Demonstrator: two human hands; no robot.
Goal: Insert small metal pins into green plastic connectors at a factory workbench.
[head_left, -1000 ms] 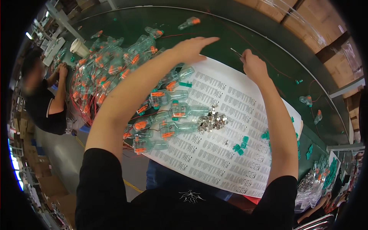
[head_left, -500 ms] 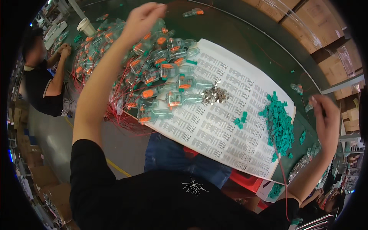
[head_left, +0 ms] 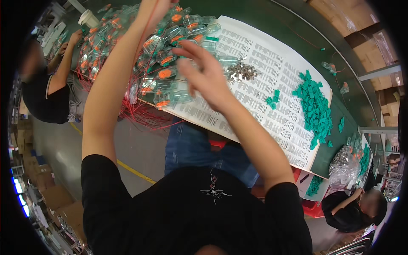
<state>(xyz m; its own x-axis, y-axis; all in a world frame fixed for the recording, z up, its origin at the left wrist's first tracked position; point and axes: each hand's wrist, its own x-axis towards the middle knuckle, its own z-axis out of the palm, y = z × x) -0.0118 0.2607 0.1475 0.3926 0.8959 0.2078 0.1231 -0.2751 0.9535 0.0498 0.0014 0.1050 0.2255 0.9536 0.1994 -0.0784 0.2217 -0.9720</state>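
My left hand (head_left: 154,12) is raised at the far edge, its fingertips partly cut off by the picture's top. It appears closed on a thin red wire (head_left: 146,32), which runs down along my wrist and forearm. My right hand (head_left: 206,78) hovers over the near part of the bottle pile, fingers apart with nothing visible in them. Below and around both hands lie many clear plastic bottle-shaped pieces (head_left: 177,97) with orange and green parts. Beside my right hand, a heap of small metal pieces (head_left: 242,72) rests on a printed white sheet (head_left: 238,112).
A large heap of green plastic pieces (head_left: 314,108) covers the sheet's right end. Tangled red wires (head_left: 138,114) hang over the near left edge. A white box (head_left: 304,180) with green pieces stands at right. Co-workers sit at left (head_left: 44,100) and right (head_left: 346,210).
My right hand has swung from the far right across to the bottle-shaped pieces. My left hand has moved up toward the picture's top edge. The view has tilted, and the right co-worker shows more fully.
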